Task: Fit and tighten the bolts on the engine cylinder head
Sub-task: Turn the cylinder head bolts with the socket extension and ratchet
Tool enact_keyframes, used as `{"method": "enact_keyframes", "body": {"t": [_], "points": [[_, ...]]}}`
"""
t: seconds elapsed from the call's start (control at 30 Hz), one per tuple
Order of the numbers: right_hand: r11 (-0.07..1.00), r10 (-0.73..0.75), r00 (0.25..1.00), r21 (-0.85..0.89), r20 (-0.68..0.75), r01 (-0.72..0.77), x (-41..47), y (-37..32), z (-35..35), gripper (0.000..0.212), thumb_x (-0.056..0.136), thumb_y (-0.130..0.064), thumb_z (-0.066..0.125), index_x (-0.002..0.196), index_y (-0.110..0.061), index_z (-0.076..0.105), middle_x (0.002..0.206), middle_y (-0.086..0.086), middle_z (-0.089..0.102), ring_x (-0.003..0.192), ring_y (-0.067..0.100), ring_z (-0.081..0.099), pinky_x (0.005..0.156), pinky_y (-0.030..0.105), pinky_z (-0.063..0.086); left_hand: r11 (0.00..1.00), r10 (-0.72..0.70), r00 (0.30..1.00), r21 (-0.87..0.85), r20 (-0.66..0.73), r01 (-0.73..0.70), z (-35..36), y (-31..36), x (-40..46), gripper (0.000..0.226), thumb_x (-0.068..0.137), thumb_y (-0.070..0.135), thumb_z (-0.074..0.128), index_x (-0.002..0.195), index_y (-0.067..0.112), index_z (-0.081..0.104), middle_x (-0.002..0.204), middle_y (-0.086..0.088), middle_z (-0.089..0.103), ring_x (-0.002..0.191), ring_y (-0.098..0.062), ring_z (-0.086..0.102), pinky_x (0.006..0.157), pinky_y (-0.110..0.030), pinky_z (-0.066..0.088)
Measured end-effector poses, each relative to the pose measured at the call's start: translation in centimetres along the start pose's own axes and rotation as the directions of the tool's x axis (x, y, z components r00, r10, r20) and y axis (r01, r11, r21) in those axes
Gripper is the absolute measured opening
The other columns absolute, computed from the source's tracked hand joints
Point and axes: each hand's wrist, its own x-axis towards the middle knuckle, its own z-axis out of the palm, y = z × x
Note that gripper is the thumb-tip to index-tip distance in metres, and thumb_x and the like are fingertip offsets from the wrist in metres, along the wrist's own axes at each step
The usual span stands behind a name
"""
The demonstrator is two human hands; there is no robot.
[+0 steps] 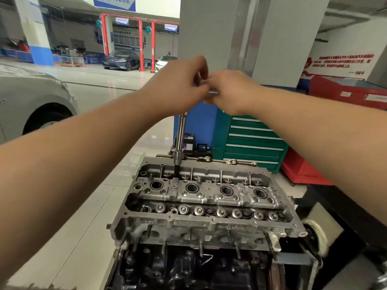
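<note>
Both hands up top on the wrench handle (211, 92), a short bright bar crossing the top of the tool. Left hand (180, 86) has its grip curled round the left end of the bar, fingers wrapped over it; right hand (228, 91) has its grip closed on the right end, knuckles toward the camera. The two grips touch or nearly touch in the middle, so only a short bit of bar shows between them.

Straight below the left grip: extension shaft (181, 130), chrome, near upright with a slight lean. Its top disappears under the left hand. Lower end carries a socket (178, 155) and a dark bit (176, 171) that drops into the head.

Cylinder head (209, 197) sits well below both grips, bare aluminium, cover off. Bit enters at the far-left end of the head, in the rear row beside the first spark plug well (156, 184). Bolt itself is hidden by the bit, can't tell how far it's seated. Valve springs (219, 212) run in a line along the near side. Head sits on the dark engine block (188, 266).

Beyond the right grip: green tool cabinet (251, 141) with red cabinets just beside it. Beyond the left grip: grey car (31, 95) on glossy floor tiles (100, 80).
</note>
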Motion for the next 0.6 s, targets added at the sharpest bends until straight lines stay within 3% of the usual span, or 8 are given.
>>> {"method": "enact_keyframes", "body": {"t": [0.07,0.17,0.23,0.27,0.33,0.4,0.5,0.6], "points": [[0.998,0.054,0.991,0.049,-0.119,-0.048,0.1,-0.2,1.2,0.03,0.101,-0.032,0.058,0.131,-0.034,0.062,0.128,-0.003,0.06,0.122,0.027,0.054,0.098,0.042,0.044,0.994,-0.065,0.997,0.092,0.041,0.061,0.6,-0.4,0.1,0.025,0.103,0.031,0.052,0.12,0.016,0.06,0.102,-0.008,0.068,0.086,-0.029,0.063,0.075,-0.04,0.05],[0.833,0.324,0.888,0.543,-0.327,-0.105,-1.8,-1.7,3.9,0.022,0.094,-0.025,0.064,0.116,-0.028,0.064,0.113,-0.005,0.063,0.105,0.016,0.059,0.091,0.038,0.049,0.973,-0.086,0.995,0.219,0.047,0.074,1.0,-0.7,0.4,0.028,0.103,0.029,0.045,0.12,0.017,0.063,0.08,-0.003,0.057,0.081,-0.032,0.058,0.067,-0.035,0.038],[0.506,0.405,0.908,0.853,-0.104,-0.128,-3.7,-3.6,6.2,0.028,0.088,-0.027,0.07,0.116,-0.025,0.066,0.111,-0.008,0.068,0.103,0.01,0.064,0.095,0.038,0.052,0.964,-0.026,0.995,0.267,0.091,0.0,0.6,-0.7,1.0,0.031,0.101,0.028,0.046,0.119,0.017,0.069,0.087,-0.004,0.058,0.09,-0.031,0.058,0.071,-0.034,0.037],[0.332,0.331,0.942,0.928,0.053,-0.169,-4.3,-4.7,7.2,0.036,0.086,-0.031,0.071,0.121,-0.024,0.066,0.116,-0.005,0.071,0.108,0.012,0.066,0.101,0.042,0.051,0.961,0.02,0.989,0.27,0.144,-0.059,0.3,-0.8,1.3,0.032,0.101,0.028,0.048,0.117,0.016,0.072,0.102,-0.008,0.062,0.099,-0.03,0.059,0.077,-0.035,0.04],[0.019,0.108,0.965,0.97,0.24,-0.243,-4.8,-6.4,8.9,0.04,0.086,-0.04,0.067,0.121,-0.021,0.066,0.114,0.004,0.075,0.111,0.02,0.068,0.104,0.047,0.047,0.961,0.124,0.949,0.202,0.29,-0.187,-0.2,-1.0,1.6,0.029,0.1,0.025,0.054,0.105,0.012,0.079,0.13,-0.007,0.061,0.111,-0.021,0.057,0.089,-0.028,0.039],[-0.196,-0.022,0.972,0.953,0.232,-0.232,-4.7,-7.9,9.5,0.045,0.094,-0.054,0.057,0.116,-0.016,0.067,0.096,0.012,0.074,0.094,0.026,0.069,0.094,0.049,0.046,0.967,0.216,0.893,0.041,0.395,-0.252,-1.0,-1.2,1.7,0.023,0.095,0.024,0.063,0.088,0.013,0.082,0.135,0.001,0.063,0.116,-0.007,0.052,0.089,-0.019,0.032],[-0.386,0.004,0.986,0.91,0.167,-0.152,-4.1,-9.6,10.4,0.07,0.1,-0.071,0.031,0.091,-0.012,0.067,0.065,0.006,0.055,0.058,0.021,0.045,0.068,0.038,0.043,0.959,0.215,0.913,-0.252,0.346,-0.13,-1.7,-2.0,1.7,0.03,0.091,0.034,0.062,0.088,0.012,0.082,0.119,0.003,0.075,0.13,-0.014,0.057,0.112,-0.037,0.042],[-0.42,0.142,0.976,0.903,0.166,-0.093,-3.8,-11.2,11.7,0.071,0.096,-0.078,0.027,0.071,-0.019,0.058,0.052,-0.007,0.043,0.051,0.016,0.026,0.056,0.034,0.029,0.967,0.209,0.932,-0.202,0.296,-0.153,-1.9,-3.2,1.5,0.038,0.097,0.043,0.055,0.103,0.015,0.08,0.107,-0.007,0.076,0.112,-0.033,0.067,0.099,-0.055,0.05]]}}
